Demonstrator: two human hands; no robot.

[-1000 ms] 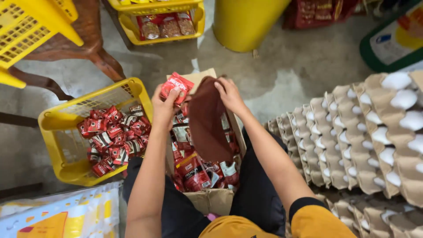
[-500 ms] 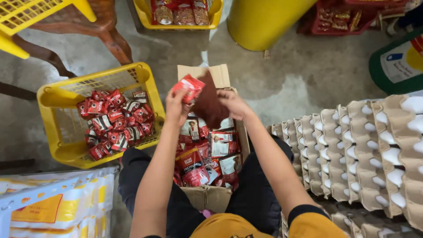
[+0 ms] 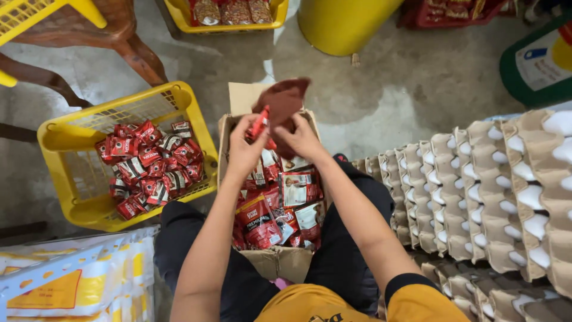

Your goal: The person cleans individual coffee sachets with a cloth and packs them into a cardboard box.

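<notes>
So we've got both hands up over the cardboard box (image 3: 271,256) in the middle of the frame. Our left hand (image 3: 245,152) is pinching a small red packet (image 3: 260,124) edge-on between thumb and fingers, and our right hand (image 3: 302,138) is closed around the bottom of a brown cloth (image 3: 281,101), which sticks up above the box's far flap. The two hands are nearly touching, packet right against the cloth.

What could go sideways, as we see it: the packet is only held by a thin pinch, so if the cloth drags on it, it may well slip and drop back among the other packets (image 3: 280,200) in the box, and good luck telling which one it was. The cloth hangs loose too, so a flapping corner could snag the box flap. The box itself seems wedged between our knees rather than sitting flat on the floor (image 3: 387,101), so a shift of the legs could tip it toward the yellow basket (image 3: 65,134) at left or the egg trays (image 3: 476,191) at right. Bumping those trays is the one we'd really hate.
</notes>
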